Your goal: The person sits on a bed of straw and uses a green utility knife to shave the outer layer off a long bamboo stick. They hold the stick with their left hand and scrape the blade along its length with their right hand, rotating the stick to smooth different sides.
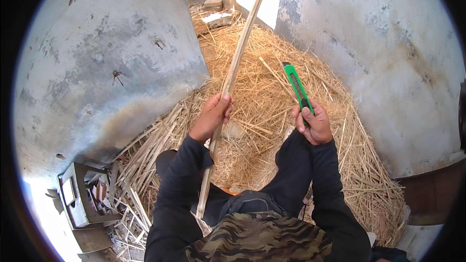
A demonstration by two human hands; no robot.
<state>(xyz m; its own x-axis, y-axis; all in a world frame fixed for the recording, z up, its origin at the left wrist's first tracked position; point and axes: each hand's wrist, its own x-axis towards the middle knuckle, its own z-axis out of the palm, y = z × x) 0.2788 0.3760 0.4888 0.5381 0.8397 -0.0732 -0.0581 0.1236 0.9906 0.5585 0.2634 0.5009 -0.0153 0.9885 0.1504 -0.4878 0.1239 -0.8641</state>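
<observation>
Two hands: left hand (212, 115) grasps one stick (232, 77); right hand (314, 123) one green cutter (296, 85).

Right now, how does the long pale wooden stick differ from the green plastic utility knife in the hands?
The long pale wooden stick is far longer than the green plastic utility knife; it reaches from the lap toward the bright opening. The stick is plain tan wood, the knife bright green with black parts. The left hand grips the stick at mid-length; the right hand grips the knife at its lower end. Both point up and away over the straw.
</observation>
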